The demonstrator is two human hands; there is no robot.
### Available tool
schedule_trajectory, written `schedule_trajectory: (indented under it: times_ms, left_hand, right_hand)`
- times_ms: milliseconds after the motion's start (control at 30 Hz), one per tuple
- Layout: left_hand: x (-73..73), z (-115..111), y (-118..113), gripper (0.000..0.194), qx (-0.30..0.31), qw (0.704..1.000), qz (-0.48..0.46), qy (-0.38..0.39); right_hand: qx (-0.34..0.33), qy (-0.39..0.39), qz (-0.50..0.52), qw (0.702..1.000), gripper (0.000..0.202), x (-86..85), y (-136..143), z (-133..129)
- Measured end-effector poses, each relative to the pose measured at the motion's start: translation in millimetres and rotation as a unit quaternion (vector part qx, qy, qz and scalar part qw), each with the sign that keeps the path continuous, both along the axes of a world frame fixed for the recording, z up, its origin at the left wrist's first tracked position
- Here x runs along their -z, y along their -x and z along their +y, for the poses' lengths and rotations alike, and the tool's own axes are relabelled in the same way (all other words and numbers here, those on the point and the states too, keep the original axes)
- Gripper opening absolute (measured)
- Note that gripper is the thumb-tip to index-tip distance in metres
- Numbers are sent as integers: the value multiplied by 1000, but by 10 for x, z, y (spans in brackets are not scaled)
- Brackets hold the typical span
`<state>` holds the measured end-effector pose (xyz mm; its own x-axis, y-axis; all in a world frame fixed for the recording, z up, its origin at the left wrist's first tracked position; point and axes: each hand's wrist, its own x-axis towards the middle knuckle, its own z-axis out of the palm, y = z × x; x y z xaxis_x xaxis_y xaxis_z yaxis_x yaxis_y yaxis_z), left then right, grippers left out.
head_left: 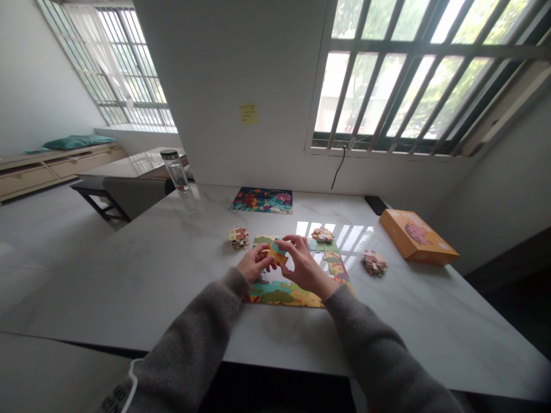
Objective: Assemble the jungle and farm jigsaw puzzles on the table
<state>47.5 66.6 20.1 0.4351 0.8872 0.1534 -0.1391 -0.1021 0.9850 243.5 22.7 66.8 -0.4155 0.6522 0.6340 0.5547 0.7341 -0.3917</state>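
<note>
While the orange box [419, 236] sat closed, contents hidden | bottle [175, 171] held clear liquid | both hands' fingers [275, 252] pinched a puzzle piece [278, 253]

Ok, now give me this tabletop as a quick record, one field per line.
left hand: fingers on a colourful puzzle piece, left hand
right hand: fingers on the same piece, right hand
puzzle: partly assembled puzzle beneath the hands, white showing in its middle
loose pieces: left pile, far pile, right pile
picture: dark-blue colourful sheet beyond the puzzle
right side: orange box, black flat object
left side: clear bottle, dark lid
wall: yellow note
</note>
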Motion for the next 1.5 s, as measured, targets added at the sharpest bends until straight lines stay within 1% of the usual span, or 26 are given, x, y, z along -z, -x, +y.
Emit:
schedule_trajectory:
  times_ms: [100, 167, 233, 267, 367, 467, 567, 667, 767, 833, 900, 1000, 1033, 1067, 1133, 1233, 1300, 1367, 1433, 1500]
  left_hand:
    - [1, -8, 5, 53, -17, 1000, 15, -13]
    - [2, -20, 14, 43, -34, 998, 39, -31]
    - [7, -32, 24, 36, -47, 995, 68, -51]
    - [10, -37, 29, 34, -49, 994, 81, -57]
    - [4, -36, 39, 36, -50, 992, 97, -59]
    - [-29, -20, 41, 41, -69, 993, 71, -56]
    - [-59, -5, 32, 47, -86, 995, 30, -45]
    - [-57, 0, 18, 55, -85, 996, 2, -29]
    - [-34, 2, 13, 52, -73, 997, -9, -28]
    - [-16, 8, 17, 49, -71, 997, -6, -34]
    - [-1, 18, 27, 49, -80, 996, 7, -41]
    - [4, 26, 45, 50, -85, 994, 45, -60]
    - [-2, 23, 50, 48, -85, 992, 59, -73]
    - [-12, 17, 54, 46, -85, 990, 74, -89]
    - [-44, -4, 60, 40, -83, 985, 95, -119]
    - [-100, -50, 60, 34, -66, 983, 107, -133]
    - [-124, -79, 55, 33, -60, 985, 107, -125]
    - [-130, -99, 47, 34, -68, 986, 104, -107]
    - [-119, -101, 39, 36, -78, 988, 102, -91]
    - [-101, -83, 41, 39, -80, 989, 97, -82]
  right_hand:
    - [1, 2, 22, 1000, 56, 54, -11, 6]
    - [23, 5, 53, 998, 50, 80, -51, 33]
    - [39, 27, 82, 996, 48, 107, -89, 62]
    - [34, 46, 88, 994, 49, 122, -102, 73]
    - [-18, 107, 70, 992, 52, 170, -110, 79]
    - [-50, 139, 58, 987, 46, 205, -81, 48]
    - [-37, 169, 95, 980, 30, 234, -41, 32]
    - [5, 207, 176, 962, 16, 287, -11, 63]
    - [16, 257, 235, 937, 17, 350, 9, 103]
    - [15, 275, 228, 934, 19, 368, 8, 109]
    - [19, 252, 198, 947, 24, 348, -19, 94]
    - [-1, 157, 120, 980, 53, 254, -109, 50]
    - [-16, 124, 87, 988, 57, 216, -145, 35]
    - [-32, 95, 54, 994, 56, 181, -177, 22]
    - [-58, 59, 3, 997, 45, 127, -227, 3]
    - [-59, 35, -40, 997, 31, 81, -253, -20]
    - [-52, 27, -58, 997, 31, 61, -246, -42]
    - [-58, 26, -70, 996, 35, 43, -233, -67]
    - [-66, 28, -76, 994, 39, 38, -227, -81]
    - [-64, 27, -74, 995, 37, 52, -240, -73]
